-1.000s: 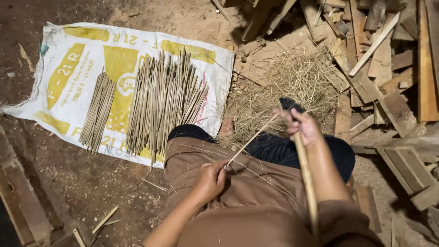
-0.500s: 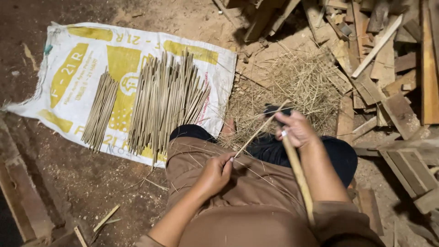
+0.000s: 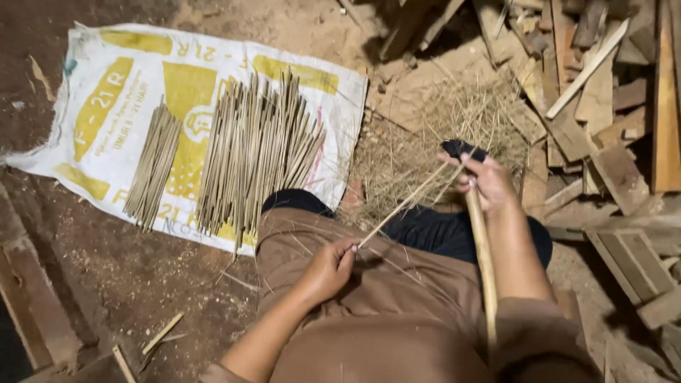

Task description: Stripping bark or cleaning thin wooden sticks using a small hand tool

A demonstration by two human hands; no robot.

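Head view, person seated on the ground, brown trousers.

Left hand (image 3: 328, 269) rests on the left thigh, fingers pinched shut on the near end of a thin stick (image 3: 404, 207). Stick runs from that hand up toward 1 o'clock to the right hand (image 3: 488, 181).

Right hand is closed around a long wooden handle (image 3: 484, 262) that runs down along the right forearm toward 6 o'clock. A dark blade (image 3: 461, 150) shows above the fist, at the far end of the stick. Blade looks to be touching the stick; exact contact point cannot be told.

Pile of shavings (image 3: 447, 135) lies on the ground at 12 o'clock from the knees, right behind the blade.

White and yellow sack (image 3: 106, 92) is spread flat on the dirt at 10 to 11 o'clock. Two lots of finished sticks lie on it: a big bundle (image 3: 259, 152) near the sack's right half, just beyond the left knee, and a small bundle (image 3: 151, 167) to its left, apart from it.

Scrap wood (image 3: 610, 92) is heaped at 1 to 3 o'clock. Loose offcuts (image 3: 162, 333) lie on the dirt at 8 o'clock.
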